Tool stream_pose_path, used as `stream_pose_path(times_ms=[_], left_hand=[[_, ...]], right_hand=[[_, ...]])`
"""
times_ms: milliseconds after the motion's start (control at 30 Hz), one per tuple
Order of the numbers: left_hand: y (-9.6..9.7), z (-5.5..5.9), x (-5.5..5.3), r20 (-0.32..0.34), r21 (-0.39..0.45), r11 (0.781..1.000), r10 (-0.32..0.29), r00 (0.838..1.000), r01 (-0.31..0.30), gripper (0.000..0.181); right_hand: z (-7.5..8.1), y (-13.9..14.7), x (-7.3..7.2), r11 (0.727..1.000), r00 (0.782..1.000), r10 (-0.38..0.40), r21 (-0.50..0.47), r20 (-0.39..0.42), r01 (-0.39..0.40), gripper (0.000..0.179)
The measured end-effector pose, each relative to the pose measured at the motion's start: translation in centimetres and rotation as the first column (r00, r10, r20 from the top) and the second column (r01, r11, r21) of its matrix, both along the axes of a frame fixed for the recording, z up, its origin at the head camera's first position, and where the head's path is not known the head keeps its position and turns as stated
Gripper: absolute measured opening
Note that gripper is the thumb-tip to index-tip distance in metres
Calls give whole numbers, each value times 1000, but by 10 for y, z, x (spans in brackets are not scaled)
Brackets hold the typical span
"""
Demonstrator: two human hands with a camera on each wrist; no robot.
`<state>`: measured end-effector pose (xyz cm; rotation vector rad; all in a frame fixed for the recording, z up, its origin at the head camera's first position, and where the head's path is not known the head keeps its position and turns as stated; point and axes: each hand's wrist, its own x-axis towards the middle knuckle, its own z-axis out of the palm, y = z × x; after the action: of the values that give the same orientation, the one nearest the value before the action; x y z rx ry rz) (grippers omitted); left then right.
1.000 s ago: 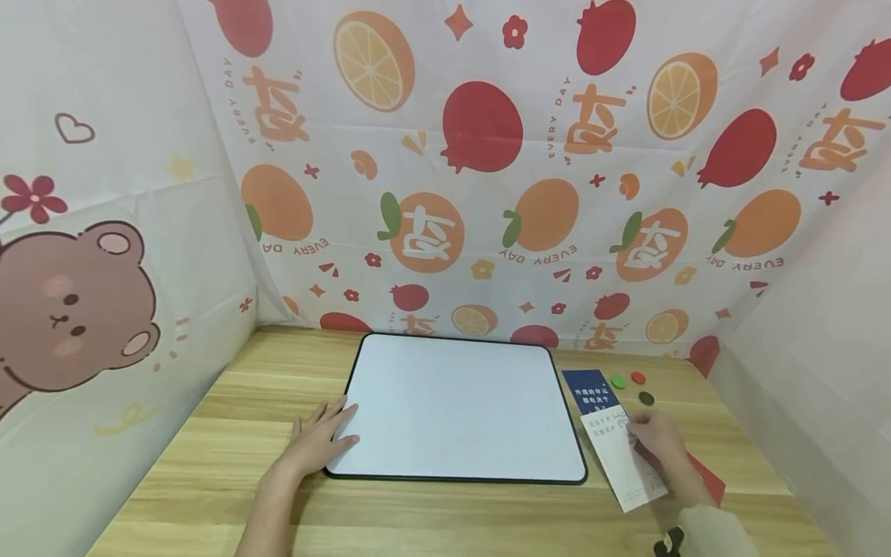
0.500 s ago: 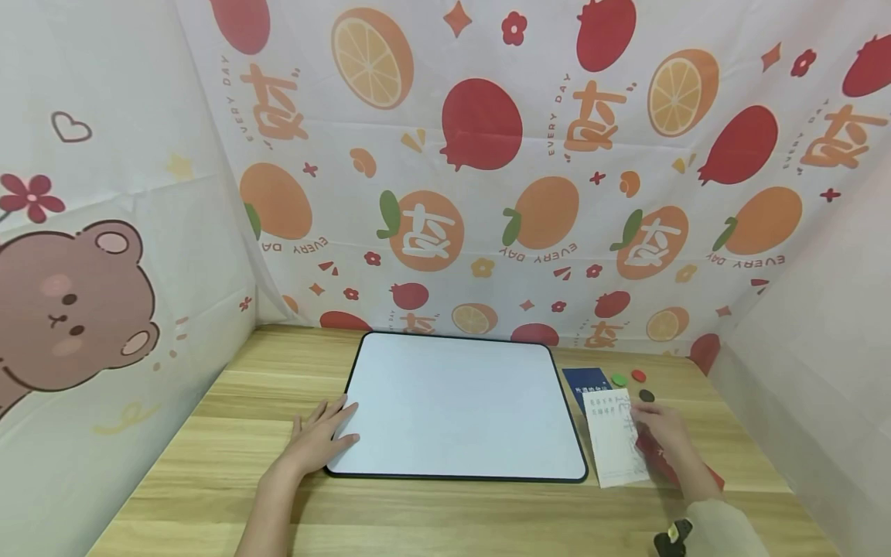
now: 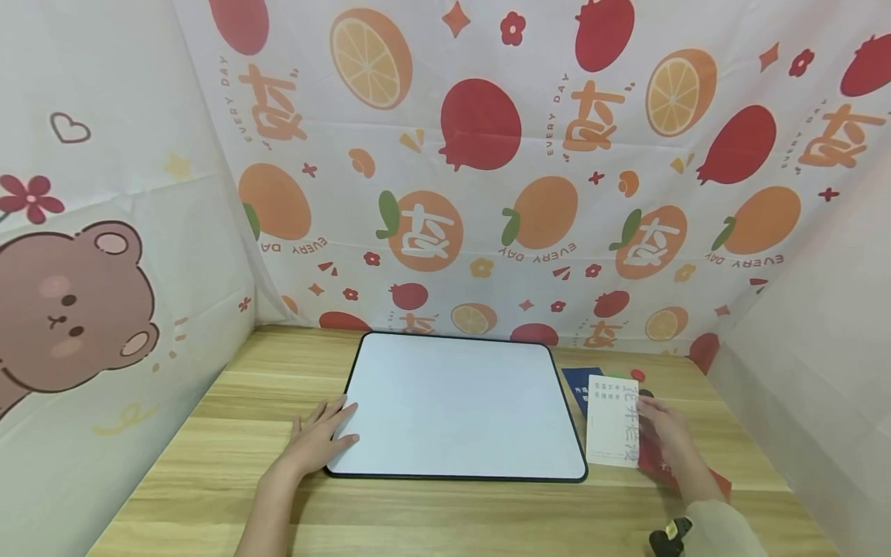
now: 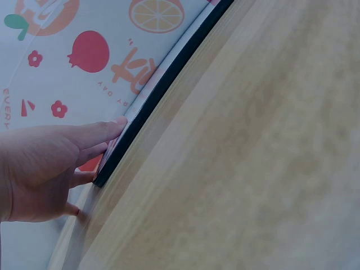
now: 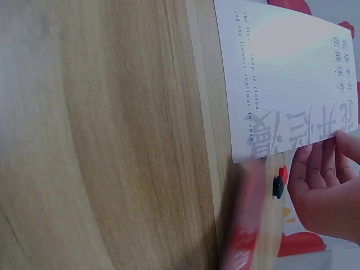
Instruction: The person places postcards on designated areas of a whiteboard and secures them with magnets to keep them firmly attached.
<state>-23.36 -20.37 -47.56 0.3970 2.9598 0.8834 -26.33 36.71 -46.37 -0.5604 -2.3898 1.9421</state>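
Note:
My right hand point(image 3: 664, 429) pinches the right edge of a white card point(image 3: 612, 422) printed with grey characters. In the right wrist view the card point(image 5: 287, 67) is raised off the table, with thumb and fingertips of the hand point(image 5: 332, 185) at one edge. A whiteboard point(image 3: 459, 410) with a dark frame lies on the table. On its left edge rests my left hand point(image 3: 313, 445), fingers spread; the left wrist view shows that hand point(image 4: 50, 166) touching the board's dark rim point(image 4: 149, 107). Behind the white card lies a blue card point(image 3: 578, 381), partly covered.
A red card point(image 3: 654, 462) lies under the right hand and forearm. Beyond are a red round magnet-like disc point(image 3: 638, 375), a mostly hidden green one and a black one point(image 5: 278, 187). A fruit-print cloth point(image 3: 480, 232) hangs behind the wooden table point(image 3: 418, 522).
The white card has moved up and away from me, turning from slanted to nearly upright; it now hides most of the green disc. My left hand has stayed on the board.

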Motion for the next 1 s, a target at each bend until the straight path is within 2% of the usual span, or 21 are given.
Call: stream_pose_path(times_ms=[400,633,767,900,1000], left_hand=[[0,-2,-1,-3,0,1000,6,1000,-6,54],[-1,-1,-1,1,5,1000,4,1000,-4,53],[0,0,0,-2,8,1000,1,1000,-1,53],[-1,0,0,-3,4,1000,2,1000,-2,53],[-1,-1,0,2,0,1000,5,1000,-5,53]], right_hand=[[1,-3,-3,998,1000,-17,61,6,16,51],[5,-6,-2,998,999,-47,34,25,46,49],[6,-6,-2,1000,999,-30,10,33,30,50],[5,-3,-2,1000,1000,-22,-17,9,22,51],[2,-1,-2,1000,1000,-2,4,-12,2,52]])
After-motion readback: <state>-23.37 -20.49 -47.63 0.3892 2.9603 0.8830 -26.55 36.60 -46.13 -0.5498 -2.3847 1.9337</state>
